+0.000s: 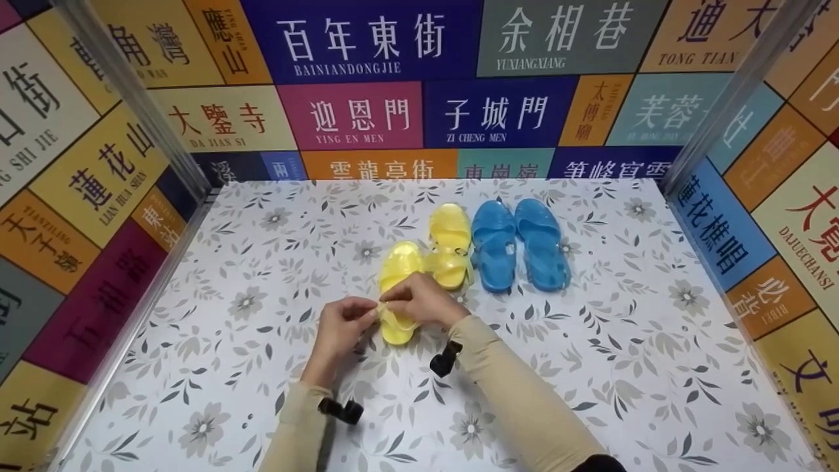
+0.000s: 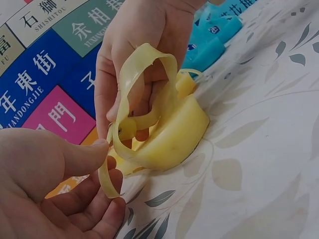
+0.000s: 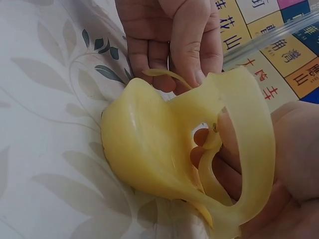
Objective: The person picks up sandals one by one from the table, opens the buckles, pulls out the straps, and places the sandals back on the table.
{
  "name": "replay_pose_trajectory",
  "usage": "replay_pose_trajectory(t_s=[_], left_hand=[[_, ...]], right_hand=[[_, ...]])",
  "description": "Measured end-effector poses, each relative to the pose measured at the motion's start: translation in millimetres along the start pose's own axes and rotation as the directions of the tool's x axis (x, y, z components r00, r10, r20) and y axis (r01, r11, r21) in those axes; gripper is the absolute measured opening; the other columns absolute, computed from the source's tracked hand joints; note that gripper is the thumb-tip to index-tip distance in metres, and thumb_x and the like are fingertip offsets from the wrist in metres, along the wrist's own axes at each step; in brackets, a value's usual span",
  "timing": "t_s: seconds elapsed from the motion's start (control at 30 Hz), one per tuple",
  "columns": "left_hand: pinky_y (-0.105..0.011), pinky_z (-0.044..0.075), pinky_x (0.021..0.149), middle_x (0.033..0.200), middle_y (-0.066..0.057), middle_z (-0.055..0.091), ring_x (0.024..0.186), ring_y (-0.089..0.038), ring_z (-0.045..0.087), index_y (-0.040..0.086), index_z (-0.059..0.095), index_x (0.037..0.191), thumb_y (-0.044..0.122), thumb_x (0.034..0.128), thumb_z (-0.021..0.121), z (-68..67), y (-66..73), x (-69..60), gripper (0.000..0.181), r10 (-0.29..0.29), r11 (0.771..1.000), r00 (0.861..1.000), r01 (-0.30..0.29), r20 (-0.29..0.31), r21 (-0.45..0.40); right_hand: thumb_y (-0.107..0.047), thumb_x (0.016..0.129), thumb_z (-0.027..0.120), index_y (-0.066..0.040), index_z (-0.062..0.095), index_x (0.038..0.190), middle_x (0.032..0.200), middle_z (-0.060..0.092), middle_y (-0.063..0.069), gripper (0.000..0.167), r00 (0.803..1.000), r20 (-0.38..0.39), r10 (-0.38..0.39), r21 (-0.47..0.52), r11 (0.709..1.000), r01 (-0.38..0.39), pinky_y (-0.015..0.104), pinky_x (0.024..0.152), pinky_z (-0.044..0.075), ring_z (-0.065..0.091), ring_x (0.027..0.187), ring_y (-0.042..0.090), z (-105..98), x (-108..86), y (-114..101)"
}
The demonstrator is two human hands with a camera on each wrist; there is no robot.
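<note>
A yellow jelly sandal (image 1: 401,259) lies on the flowered surface, its toe pointing away from me. My left hand (image 1: 344,324) pinches the loose end of its ankle strap (image 2: 105,180) between thumb and fingers. From the other side, my right hand (image 1: 423,300) reaches over the sandal and grips the strap near a small metal stud (image 3: 215,127). Both hands meet at the sandal's left side. The strap stands up as a loop above the heel (image 3: 142,144). Fingers partly hide the fastening, so whether it is fastened cannot be seen.
Beside it stands the other yellow sandal (image 1: 449,229), a little farther back. Two blue sandals, one nearer (image 1: 495,269) and one at the right end (image 1: 543,262), complete the row. Sign-printed panels (image 1: 357,115) wall the back and sides of the white flowered surface (image 1: 629,367).
</note>
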State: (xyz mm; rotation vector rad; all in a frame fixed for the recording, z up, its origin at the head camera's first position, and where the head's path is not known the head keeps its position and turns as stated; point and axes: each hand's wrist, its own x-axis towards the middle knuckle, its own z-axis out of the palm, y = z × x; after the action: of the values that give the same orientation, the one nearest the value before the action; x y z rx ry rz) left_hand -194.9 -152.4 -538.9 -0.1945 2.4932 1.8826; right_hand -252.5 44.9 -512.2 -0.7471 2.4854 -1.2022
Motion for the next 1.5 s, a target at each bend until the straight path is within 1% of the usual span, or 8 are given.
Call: replay_pose_trajectory(t_s=[0.17,0.3,0.57,0.83,1.07,1.23,1.33,1.5], left_hand=[[-0.024,0.055,0.068,0.089,-0.007,0.076,0.079,-0.015,0.067,0.003,0.079,0.101,0.006,0.0937,0.079,0.6,-0.9,-1.0,0.008,0.009,1.0,1.0,-0.009,-0.005,-0.007],[-0.027,0.055,0.068,0.089,-0.007,0.076,0.079,-0.015,0.067,0.003,0.08,0.102,0.009,0.0949,0.078,0.3,0.2,-0.9,0.01,0.006,1.0,1.0,-0.006,-0.007,-0.02],[-0.027,0.056,0.065,0.087,-0.01,0.077,0.077,-0.023,0.071,-0.001,0.08,0.099,0.007,0.0912,0.081,2.3,-0.4,0.2,0.011,-0.018,0.993,0.999,0.014,-0.034,-0.117],[-0.028,0.056,0.06,0.083,-0.01,0.077,0.071,-0.025,0.07,-0.001,0.082,0.095,0.008,0.0882,0.083,6.4,5.6,4.3,0.012,-0.017,0.996,0.998,0.012,-0.061,-0.091],[-0.029,0.058,0.065,0.083,-0.011,0.078,0.071,-0.021,0.072,0.0,0.082,0.091,0.006,0.0871,0.083,8.2,9.6,7.2,0.007,-0.003,0.999,0.998,0.0,-0.064,-0.046],[-0.029,0.059,0.064,0.081,-0.011,0.077,0.069,-0.015,0.07,-0.003,0.08,0.092,0.002,0.087,0.082,8.8,10.6,6.9,0.007,0.001,0.998,0.997,-0.006,-0.076,-0.067],[-0.028,0.059,0.063,0.08,-0.011,0.077,0.068,-0.014,0.07,-0.004,0.079,0.093,0.002,0.0874,0.083,8.9,9.1,5.8,0.009,0.0,0.997,0.997,-0.007,-0.074,-0.083],[-0.023,0.054,0.058,0.082,-0.011,0.077,0.07,-0.017,0.071,-0.003,0.079,0.094,0.006,0.0886,0.084,7.3,7.1,4.8,0.012,0.001,0.996,0.998,-0.006,-0.061,-0.085]], right_hand=[[-0.008,0.096,0.076,-0.01,0.082,0.114,0.108,0.08,0.003,0.02,0.999,-0.033,-0.025,0.032,0.999,0.026,0.031,0.092,0.058,0.074,0.103,0.018,2,-0.4,2],[-0.009,0.096,0.075,-0.008,0.081,0.116,0.11,0.08,0.005,0.02,0.999,-0.042,-0.03,0.013,0.999,0.03,0.033,0.093,0.058,0.074,0.105,0.019,1,-0.7,1],[-0.009,0.095,0.077,-0.011,0.083,0.11,0.104,0.081,0.002,0.016,0.995,-0.084,-0.045,-0.023,0.999,0.043,0.031,0.091,0.057,0.074,0.098,0.017,7,-0.2,0],[-0.007,0.095,0.077,-0.012,0.083,0.105,0.099,0.081,0.0,0.014,0.995,-0.098,-0.021,0.035,0.999,0.024,0.028,0.089,0.058,0.074,0.094,0.014,13,-1.0,-2],[-0.006,0.095,0.076,-0.01,0.083,0.105,0.099,0.081,0.002,0.013,0.993,-0.109,-0.037,0.049,0.998,0.042,0.027,0.086,0.059,0.074,0.092,0.014,13,-1.0,-3],[-0.004,0.095,0.075,-0.007,0.082,0.106,0.1,0.081,0.005,0.014,0.992,-0.117,-0.054,0.04,0.997,0.059,0.027,0.085,0.059,0.075,0.092,0.017,14,0.8,-4],[-0.005,0.095,0.075,-0.008,0.082,0.108,0.102,0.081,0.005,0.015,0.993,-0.111,-0.044,0.047,0.998,0.049,0.026,0.087,0.058,0.074,0.094,0.016,15,0.6,-2],[-0.003,0.094,0.076,-0.007,0.082,0.11,0.105,0.081,0.005,0.018,0.992,-0.117,-0.051,0.033,0.998,0.055,0.029,0.089,0.058,0.074,0.097,0.017,12,0.2,0]])
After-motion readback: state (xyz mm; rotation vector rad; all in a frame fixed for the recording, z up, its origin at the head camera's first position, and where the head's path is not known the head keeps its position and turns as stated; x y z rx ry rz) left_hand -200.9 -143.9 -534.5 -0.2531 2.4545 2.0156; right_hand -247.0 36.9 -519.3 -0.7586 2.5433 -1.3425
